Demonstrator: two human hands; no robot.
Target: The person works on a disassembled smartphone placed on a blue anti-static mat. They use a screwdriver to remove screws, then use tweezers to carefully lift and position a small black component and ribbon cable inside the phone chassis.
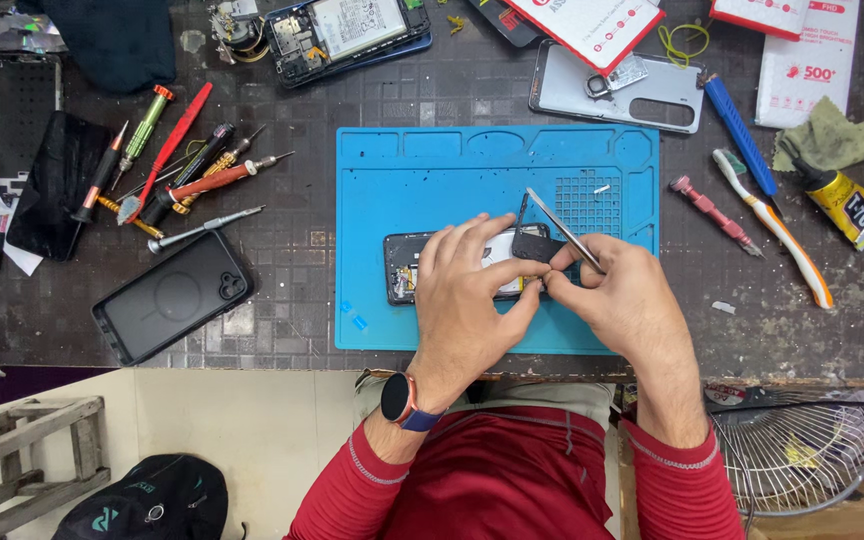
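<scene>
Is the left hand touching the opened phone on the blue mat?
Touching. The head view shows the left hand lying flat over the opened phone, fingers pressed on it, no gap visible.

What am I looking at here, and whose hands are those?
This one picture comes from a camera worn on a person's head, looking straight down at a dark work table. The two hands are that person's own. On a blue rubber mat lies an opened dark phone. The left hand, with a watch on the wrist, presses on the phone. The right hand holds thin metal tweezers by a small black phone part. To the left lie red-handled screwdrivers and a black phone case. To the right are a white and orange toothbrush and a yellow glue tube.
</scene>
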